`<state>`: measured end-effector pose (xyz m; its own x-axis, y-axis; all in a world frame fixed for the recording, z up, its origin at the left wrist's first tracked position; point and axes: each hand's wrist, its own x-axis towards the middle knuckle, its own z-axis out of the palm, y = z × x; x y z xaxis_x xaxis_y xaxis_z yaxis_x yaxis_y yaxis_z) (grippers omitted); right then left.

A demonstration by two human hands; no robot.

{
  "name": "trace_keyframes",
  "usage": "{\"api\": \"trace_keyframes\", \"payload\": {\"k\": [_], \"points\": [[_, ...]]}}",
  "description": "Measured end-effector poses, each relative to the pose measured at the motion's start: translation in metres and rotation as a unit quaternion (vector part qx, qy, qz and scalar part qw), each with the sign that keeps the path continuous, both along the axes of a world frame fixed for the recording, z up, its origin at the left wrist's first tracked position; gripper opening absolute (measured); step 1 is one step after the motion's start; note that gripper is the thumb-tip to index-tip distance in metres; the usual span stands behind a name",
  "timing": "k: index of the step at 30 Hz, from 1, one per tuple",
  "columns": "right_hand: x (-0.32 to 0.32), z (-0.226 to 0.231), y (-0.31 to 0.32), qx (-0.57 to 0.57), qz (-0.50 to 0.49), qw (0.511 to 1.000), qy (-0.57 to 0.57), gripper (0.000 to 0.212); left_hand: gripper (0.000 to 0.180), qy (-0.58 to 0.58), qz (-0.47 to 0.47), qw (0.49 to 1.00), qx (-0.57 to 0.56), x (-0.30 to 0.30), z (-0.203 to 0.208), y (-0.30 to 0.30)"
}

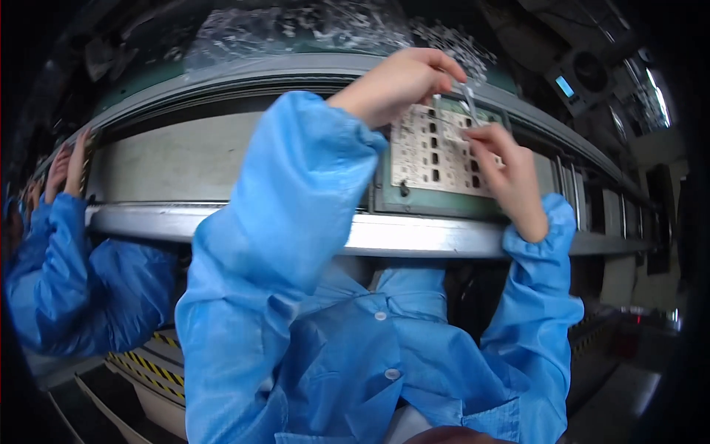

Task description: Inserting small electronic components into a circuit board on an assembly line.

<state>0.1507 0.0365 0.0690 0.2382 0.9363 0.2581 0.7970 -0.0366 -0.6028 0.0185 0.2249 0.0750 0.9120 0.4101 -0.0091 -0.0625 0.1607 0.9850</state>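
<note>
Green margin (429,200) beside pale board (416,157), right hand (510,174) above edge

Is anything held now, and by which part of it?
A thin strip, blurred: the right hand pinches it at its near end. Whether the left hand grips its far end, I cannot tell.

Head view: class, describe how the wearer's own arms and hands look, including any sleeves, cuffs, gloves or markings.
The left sleeve and right sleeve are light blue, loose and creased, with a slight sheen. Each ends in a gathered cuff at the wrist. The left hand and right hand are bare, without gloves. No markings can be made out on the sleeves.
</note>
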Motion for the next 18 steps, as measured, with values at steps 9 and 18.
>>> {"api": "trace_keyframes", "payload": {"k": [9, 18], "points": [[-0.015, -0.016, -0.003, 0.043, 0.016, 0.984, -0.171, 0.011, 0.02, -0.018, -0.062, 0.967, 0.246, -0.031, -0.008, 0.008], [-0.01, -0.023, 0.0, -0.008, 0.056, 0.995, -0.079, 0.008, 0.026, 0.072, 0.028, 0.925, 0.373, -0.025, -0.037, -0.006]]}}
